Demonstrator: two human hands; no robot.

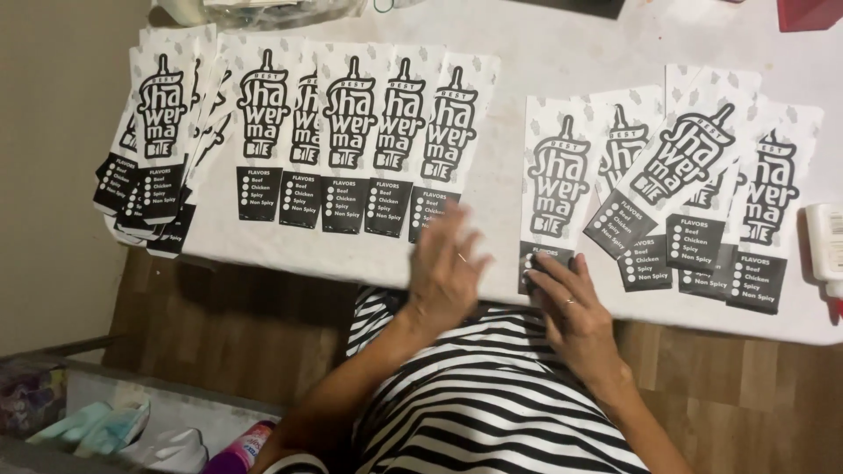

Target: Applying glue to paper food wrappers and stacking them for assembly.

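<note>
Head view: the right hand (575, 307) presses flat, fingers released, on the lower end of one printed paper sleeve (555, 189) at the tabletop (562, 44) edge, steadying it. The left hand (448, 268) hovers open, blurred, beside the fanned sleeve row (351, 132).

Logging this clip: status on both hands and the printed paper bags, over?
Left hand open, blurred, above table edge, holding nothing. Right hand flat on lower end of one paper bag. Glue bottle at far right, apart.
</note>
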